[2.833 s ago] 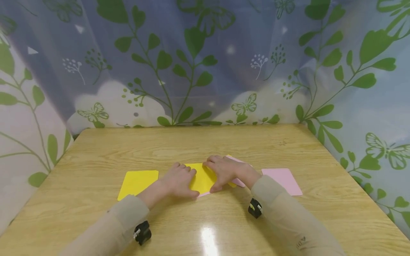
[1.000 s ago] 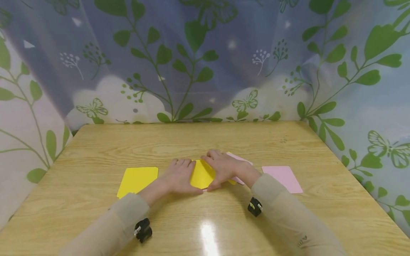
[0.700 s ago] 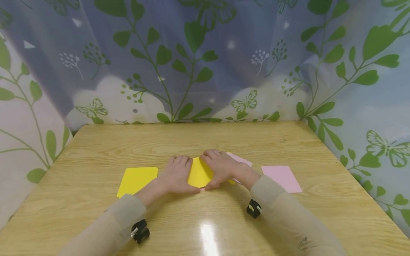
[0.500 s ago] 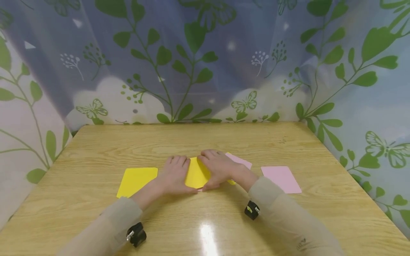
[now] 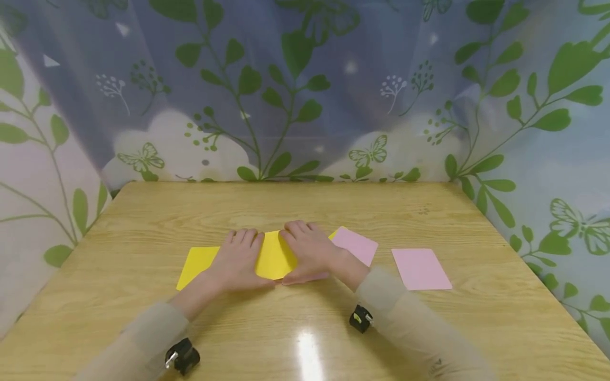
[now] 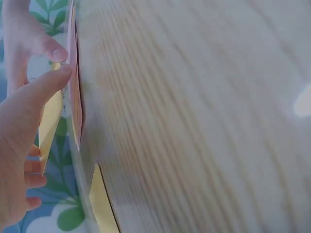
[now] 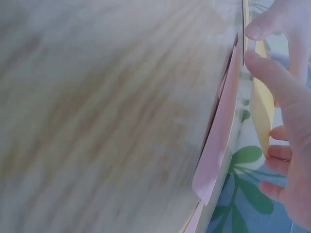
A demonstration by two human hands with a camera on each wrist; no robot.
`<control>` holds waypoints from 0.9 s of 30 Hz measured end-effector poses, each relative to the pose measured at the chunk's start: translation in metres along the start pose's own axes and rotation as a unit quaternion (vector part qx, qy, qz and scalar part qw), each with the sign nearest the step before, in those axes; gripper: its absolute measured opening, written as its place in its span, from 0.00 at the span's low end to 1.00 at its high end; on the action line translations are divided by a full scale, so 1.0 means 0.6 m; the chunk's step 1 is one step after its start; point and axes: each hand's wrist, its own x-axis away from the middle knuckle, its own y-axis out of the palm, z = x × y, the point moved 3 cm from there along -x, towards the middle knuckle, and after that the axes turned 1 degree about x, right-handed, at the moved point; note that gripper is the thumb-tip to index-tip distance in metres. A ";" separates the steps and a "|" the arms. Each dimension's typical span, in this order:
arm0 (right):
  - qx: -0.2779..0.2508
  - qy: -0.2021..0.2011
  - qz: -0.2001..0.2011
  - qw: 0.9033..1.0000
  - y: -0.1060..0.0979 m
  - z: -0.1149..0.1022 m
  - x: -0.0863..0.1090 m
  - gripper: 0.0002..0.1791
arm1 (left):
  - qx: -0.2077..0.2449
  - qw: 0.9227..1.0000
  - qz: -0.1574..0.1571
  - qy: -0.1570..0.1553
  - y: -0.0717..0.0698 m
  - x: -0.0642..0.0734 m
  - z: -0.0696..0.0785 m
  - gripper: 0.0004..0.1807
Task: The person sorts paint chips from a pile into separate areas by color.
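Note:
A yellow paper square (image 5: 275, 256) spans the gap between both hands, slightly bowed. My left hand (image 5: 238, 264) grips its left side, thumb at the near edge and fingers at the far one. On the right side, my right hand (image 5: 307, 254) grips it the same way. Both wrist views show this yellow paper (image 6: 50, 124) raised off the table, the two thumb tips close together. Under the right hand lies a pile with a pink paper square (image 5: 356, 244) on top and a yellow corner showing. Another yellow square (image 5: 196, 263) lies partly hidden behind the left hand.
Farther right on the wooden table (image 5: 305, 206), a separate pink paper square (image 5: 421, 269) lies flat. A leaf-printed curtain (image 5: 329, 116) hangs along the back and both sides. Small black devices (image 5: 360, 318) sit at both wrists.
Both hands have moved left together with the yellow square, and it has come up off the pile. More of the pink square beneath shows; the left hand now overlaps the left yellow square.

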 end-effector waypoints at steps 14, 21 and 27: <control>0.028 0.016 0.033 0.999 -0.006 -0.042 -0.036 0.55 | -0.016 0.999 0.047 0.003 -0.022 0.037 -0.045 0.60; 0.029 0.009 0.030 0.999 -0.002 -0.063 -0.054 0.56 | -0.004 0.999 0.053 0.010 -0.019 0.056 -0.065 0.61; 0.052 -0.002 0.034 0.998 -0.008 -0.086 -0.072 0.55 | 0.018 0.999 0.032 0.003 -0.023 0.073 -0.087 0.60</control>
